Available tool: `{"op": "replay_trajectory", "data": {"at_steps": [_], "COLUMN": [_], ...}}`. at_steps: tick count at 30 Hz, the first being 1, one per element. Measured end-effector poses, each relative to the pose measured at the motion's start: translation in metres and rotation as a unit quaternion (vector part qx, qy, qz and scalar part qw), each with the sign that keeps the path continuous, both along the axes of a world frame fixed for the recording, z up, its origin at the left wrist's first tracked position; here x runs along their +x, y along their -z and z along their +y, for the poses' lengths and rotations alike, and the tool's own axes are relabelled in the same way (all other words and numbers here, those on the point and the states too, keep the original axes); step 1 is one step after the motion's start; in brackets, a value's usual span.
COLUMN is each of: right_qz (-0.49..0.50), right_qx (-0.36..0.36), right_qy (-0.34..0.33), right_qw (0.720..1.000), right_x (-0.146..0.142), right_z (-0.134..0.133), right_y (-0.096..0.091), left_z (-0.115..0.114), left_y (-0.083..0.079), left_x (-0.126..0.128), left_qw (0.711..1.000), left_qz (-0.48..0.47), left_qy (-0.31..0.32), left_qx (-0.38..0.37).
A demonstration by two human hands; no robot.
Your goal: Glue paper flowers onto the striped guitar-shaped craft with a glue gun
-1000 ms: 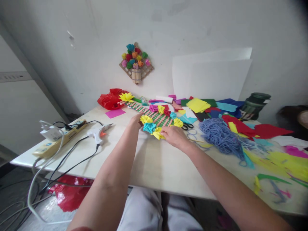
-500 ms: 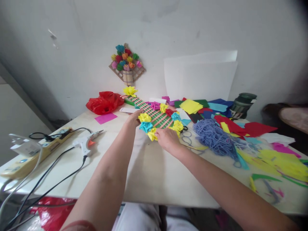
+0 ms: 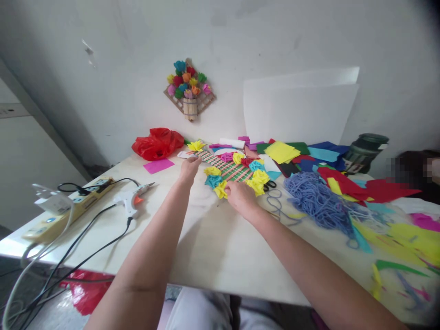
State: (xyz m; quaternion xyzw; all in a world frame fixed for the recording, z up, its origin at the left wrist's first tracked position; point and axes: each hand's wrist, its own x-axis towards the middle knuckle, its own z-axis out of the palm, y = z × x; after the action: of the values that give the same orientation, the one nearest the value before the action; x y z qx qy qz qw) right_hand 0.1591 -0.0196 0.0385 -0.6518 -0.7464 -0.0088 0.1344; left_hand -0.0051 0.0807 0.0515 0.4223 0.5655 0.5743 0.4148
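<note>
A woven lattice panel [image 3: 237,172] of pinkish sticks and white strands over green carries paper flowers along its near and right edges. Yellow and blue flowers [image 3: 215,181] cluster at its near left corner, and a single yellow flower [image 3: 196,145] sits at the far tip. My left hand [image 3: 191,167] grips the panel's left edge near that tip. With fingers closed, my right hand [image 3: 239,196] holds the near edge, between the yellow flowers. The fingertips of both hands are partly hidden. Black scissor handles [image 3: 270,185] show just right of the panel.
A glue gun [image 3: 130,201] lies at left, beside a power strip [image 3: 68,213] with cables. A red plastic bag [image 3: 158,143] is at the back. Blue yarn [image 3: 316,199], coloured paper [image 3: 282,152] and a dark jar [image 3: 366,152] stand right. A flower ornament [image 3: 189,89] hangs on the wall.
The panel has come down flatter toward the table. My left hand has slid along its left edge toward the far tip, while my right hand stays at the near edge. The view has shifted slightly.
</note>
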Motion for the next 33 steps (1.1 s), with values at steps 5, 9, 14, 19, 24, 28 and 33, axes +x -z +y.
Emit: {"op": "replay_trajectory", "data": {"at_steps": [5, 9, 14, 19, 24, 28, 33], "right_qz": [0.007, 0.002, -0.009, -0.009, -0.002, 0.018, 0.063], "right_qx": [0.002, 0.002, -0.005, -0.019, -0.032, -0.043, -0.085], "right_qy": [0.001, -0.001, 0.008, 0.005, 0.001, -0.019, -0.042], "right_qw": [1.0, 1.0, 1.0, 1.0, 1.0, 0.999, 0.993], "right_x": [0.0, 0.0, 0.0, 0.0, 0.001, 0.004, 0.006], "right_z": [0.002, 0.001, 0.0, -0.001, -0.001, -0.001, -0.002], "right_y": [0.0, 0.0, -0.002, -0.006, -0.008, -0.009, -0.008], "left_z": [-0.038, -0.054, -0.066, -0.073, -0.073, -0.074, -0.079], "left_y": [0.001, 0.01, 0.021, 0.025, 0.026, 0.026, 0.018], "left_x": [0.001, 0.009, 0.019, 0.02, 0.019, 0.02, 0.02], "left_qw": [0.963, 0.926, 0.924, 0.912, 0.895, 0.893, 0.956], "left_qz": [0.192, 0.26, 0.277, 0.303, 0.339, 0.343, 0.237], "left_qy": [0.108, 0.141, 0.163, 0.178, 0.184, 0.188, 0.086], "left_qx": [0.153, 0.235, 0.206, 0.211, 0.226, 0.221, 0.148]}}
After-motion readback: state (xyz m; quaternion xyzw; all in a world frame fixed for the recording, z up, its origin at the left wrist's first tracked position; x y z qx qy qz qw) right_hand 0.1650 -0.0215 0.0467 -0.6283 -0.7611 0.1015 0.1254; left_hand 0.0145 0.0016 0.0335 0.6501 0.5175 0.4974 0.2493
